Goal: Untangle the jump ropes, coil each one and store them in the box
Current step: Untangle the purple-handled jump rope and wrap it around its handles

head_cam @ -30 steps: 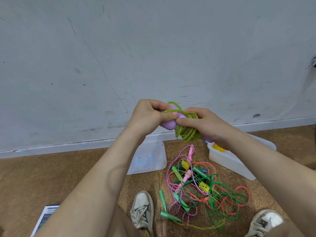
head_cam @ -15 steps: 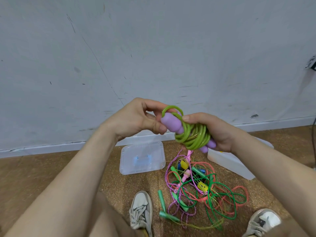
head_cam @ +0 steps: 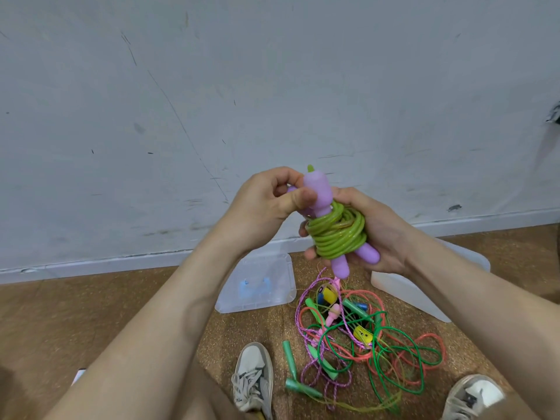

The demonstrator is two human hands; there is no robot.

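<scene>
Green coil: the lime-green glossy plastic jump rope (head_cam: pixel 336 237) is wound in tight turns round its pair of lilac handles, held up in front of the wall, above the pile on the floor.
Right hand: my view shows the right hand (head_cam: pixel 375 237) cupped under the bundle, fingers curled round the turns.
Left hand: the left hand (head_cam: pixel 266 204) pinches the upright lilac plastic handle (head_cam: pixel 316 189) between thumb and fingers.
Step in hand: finishing this coil, I reckon, and locking the loose end.
Doing it well: hold the turns squeezed so none spring off, tuck the end under a turn, then release the pinch last.
Box: the translucent white plastic box (head_cam: pixel 403 291) sits on the floor just under the right forearm; its clear lid (head_cam: pixel 257 286) lies apart, to the left.
Left over: a tangle of red, green and purple ropes (head_cam: pixel 357 334) lies between the shoes.
</scene>
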